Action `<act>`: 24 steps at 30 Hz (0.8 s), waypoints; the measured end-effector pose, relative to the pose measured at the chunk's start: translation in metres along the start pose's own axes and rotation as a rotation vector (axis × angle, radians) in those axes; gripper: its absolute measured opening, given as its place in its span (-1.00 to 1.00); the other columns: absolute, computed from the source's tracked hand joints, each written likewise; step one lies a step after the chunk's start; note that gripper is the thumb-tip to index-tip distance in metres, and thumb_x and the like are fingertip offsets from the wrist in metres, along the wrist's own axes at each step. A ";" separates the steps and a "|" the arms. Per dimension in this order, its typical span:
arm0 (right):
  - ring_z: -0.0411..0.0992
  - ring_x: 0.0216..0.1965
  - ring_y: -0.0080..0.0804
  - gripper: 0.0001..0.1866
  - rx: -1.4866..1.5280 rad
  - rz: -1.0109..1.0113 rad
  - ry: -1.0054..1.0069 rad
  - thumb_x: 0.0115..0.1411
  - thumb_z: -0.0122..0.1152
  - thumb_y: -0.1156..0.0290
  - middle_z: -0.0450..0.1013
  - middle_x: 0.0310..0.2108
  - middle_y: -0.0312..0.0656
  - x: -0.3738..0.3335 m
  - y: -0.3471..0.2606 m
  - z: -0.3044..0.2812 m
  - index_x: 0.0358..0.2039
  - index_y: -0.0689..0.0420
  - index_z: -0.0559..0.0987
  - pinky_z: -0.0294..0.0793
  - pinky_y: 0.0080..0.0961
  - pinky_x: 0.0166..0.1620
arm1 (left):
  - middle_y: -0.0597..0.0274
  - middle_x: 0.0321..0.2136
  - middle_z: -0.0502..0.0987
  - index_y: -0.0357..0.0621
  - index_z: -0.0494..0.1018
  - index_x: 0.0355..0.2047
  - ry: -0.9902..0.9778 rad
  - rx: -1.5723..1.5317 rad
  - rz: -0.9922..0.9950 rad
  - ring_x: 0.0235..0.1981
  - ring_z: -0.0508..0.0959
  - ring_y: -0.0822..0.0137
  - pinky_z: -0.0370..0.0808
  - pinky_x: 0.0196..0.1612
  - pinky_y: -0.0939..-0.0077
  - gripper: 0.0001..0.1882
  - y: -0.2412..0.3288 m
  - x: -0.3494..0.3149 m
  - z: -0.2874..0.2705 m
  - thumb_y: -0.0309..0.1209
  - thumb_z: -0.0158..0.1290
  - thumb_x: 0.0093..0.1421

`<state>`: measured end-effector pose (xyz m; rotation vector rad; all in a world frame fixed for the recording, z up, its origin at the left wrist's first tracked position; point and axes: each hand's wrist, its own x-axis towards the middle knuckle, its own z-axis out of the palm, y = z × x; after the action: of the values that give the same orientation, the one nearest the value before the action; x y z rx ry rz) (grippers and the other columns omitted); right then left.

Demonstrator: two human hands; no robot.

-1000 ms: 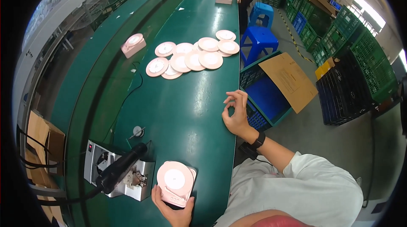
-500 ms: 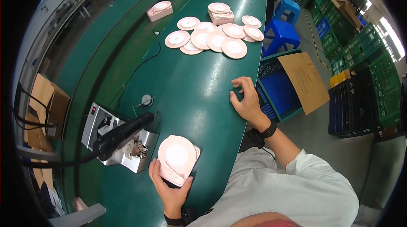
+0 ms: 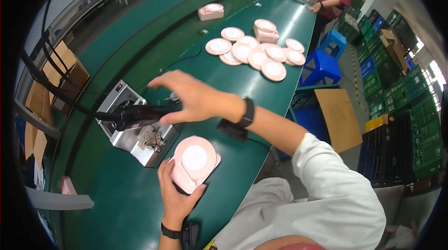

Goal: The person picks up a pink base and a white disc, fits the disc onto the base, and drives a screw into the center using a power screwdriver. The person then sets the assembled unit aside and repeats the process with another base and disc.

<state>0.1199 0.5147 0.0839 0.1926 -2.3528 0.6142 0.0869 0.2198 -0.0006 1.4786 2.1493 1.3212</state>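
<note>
Disc already on, our left hand grips the pink player toward the bench's near edge; our right hand is splayed by the black driver, not clasping yet.

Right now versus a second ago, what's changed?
Right hand swung left, open, to the black tool; contact unclear. A pink unit came nearer, to just beyond the pink discs. Left hand still holds the pink turntable-like device.
</note>
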 end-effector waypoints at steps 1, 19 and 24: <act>0.43 0.10 -0.07 -0.18 0.104 0.012 -0.097 0.06 0.56 0.11 0.43 0.08 0.02 0.009 0.001 0.010 0.24 0.20 0.39 0.44 -0.22 0.17 | -0.13 0.26 0.30 -0.28 0.23 0.29 0.018 -0.012 0.016 0.30 0.33 -0.10 0.24 0.39 0.13 0.02 -0.001 0.001 -0.002 -0.34 0.47 -0.18; 0.47 -0.37 -0.48 -0.59 0.706 0.067 0.293 0.45 0.17 0.22 0.50 -0.22 -0.16 0.040 -0.007 0.004 0.12 0.17 0.31 0.46 -0.55 -0.31 | -0.16 0.22 0.31 -0.27 0.25 0.30 0.023 0.020 0.054 0.26 0.36 -0.17 0.32 0.33 0.06 0.01 -0.003 0.004 -0.003 -0.20 0.49 -0.11; 0.34 -0.63 -0.45 -0.72 1.169 0.012 0.215 0.37 0.19 0.24 0.38 -0.52 -0.23 0.064 -0.058 0.007 -0.14 0.18 0.42 0.41 -0.45 -0.47 | -0.10 0.20 0.32 -0.23 0.27 0.28 0.066 0.005 -0.037 0.26 0.32 -0.17 0.25 0.34 0.01 0.00 -0.004 -0.006 -0.010 -0.14 0.47 -0.14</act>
<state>0.0850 0.4627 0.1433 0.5789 -1.5280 1.8375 0.0812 0.2088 0.0002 1.4095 2.2111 1.3707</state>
